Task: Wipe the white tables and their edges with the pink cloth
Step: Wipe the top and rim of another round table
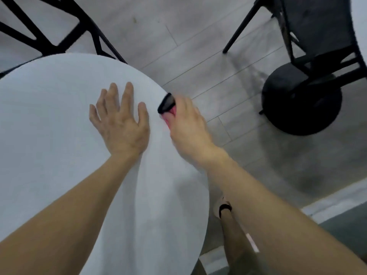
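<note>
- Pink cloth: it sat bunched at the right-hand rim of the round white table, mostly covered by the hand holding it; only a small pink fold showed.
- Right hand: it was curled over the table's edge with the cloth gripped beneath the fingers, knuckles up (motion blur softened its outline). A dark, rounded piece protruded past the fingertips; what it was could not be determined.
- Left hand: it lay flat on the tabletop, palm down, fingers spread fully and holding nothing, just beside the right hand.
- Both bare forearms entered from the near side, the left crossing over the tabletop.
- Black chair: it stood at the far side of the table, its frame partly behind the rim.
- Second black chair: it stood well apart at the right, near a round black pedestal base on the grey plank floor.
- One foot of the person was visible below the right forearm.
</note>
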`<action>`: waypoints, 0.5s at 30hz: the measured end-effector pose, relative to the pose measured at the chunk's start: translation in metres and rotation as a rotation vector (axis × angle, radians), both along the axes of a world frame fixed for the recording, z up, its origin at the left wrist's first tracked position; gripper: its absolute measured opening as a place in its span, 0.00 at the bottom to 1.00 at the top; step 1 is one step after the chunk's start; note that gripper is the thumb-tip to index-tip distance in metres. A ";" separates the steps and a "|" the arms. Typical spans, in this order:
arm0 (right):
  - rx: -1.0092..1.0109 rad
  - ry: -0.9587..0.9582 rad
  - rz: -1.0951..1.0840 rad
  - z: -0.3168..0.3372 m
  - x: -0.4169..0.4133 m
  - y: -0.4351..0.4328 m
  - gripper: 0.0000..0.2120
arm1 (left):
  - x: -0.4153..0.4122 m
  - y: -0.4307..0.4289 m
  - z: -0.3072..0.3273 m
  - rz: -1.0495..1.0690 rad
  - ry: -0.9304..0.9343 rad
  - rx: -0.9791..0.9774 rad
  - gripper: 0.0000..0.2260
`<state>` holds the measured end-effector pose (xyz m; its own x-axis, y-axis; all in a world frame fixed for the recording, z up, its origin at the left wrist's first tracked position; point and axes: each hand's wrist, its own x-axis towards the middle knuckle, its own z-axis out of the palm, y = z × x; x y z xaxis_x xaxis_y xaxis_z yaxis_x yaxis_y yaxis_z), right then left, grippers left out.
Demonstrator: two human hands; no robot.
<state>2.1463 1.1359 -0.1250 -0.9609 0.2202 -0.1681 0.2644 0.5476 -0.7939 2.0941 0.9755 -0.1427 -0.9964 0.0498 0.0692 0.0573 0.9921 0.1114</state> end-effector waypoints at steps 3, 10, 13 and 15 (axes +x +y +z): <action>0.043 0.066 0.191 -0.010 -0.083 -0.003 0.15 | 0.000 -0.001 -0.004 0.006 0.045 0.015 0.25; -0.124 -0.023 0.180 0.006 0.052 0.037 0.14 | -0.001 0.001 -0.002 0.022 0.032 0.021 0.27; -0.052 -0.011 0.194 0.005 -0.014 0.028 0.10 | -0.003 0.003 -0.001 0.017 0.016 0.013 0.27; -0.009 0.009 0.284 0.002 -0.091 -0.001 0.10 | -0.003 0.003 0.000 0.015 0.032 0.000 0.27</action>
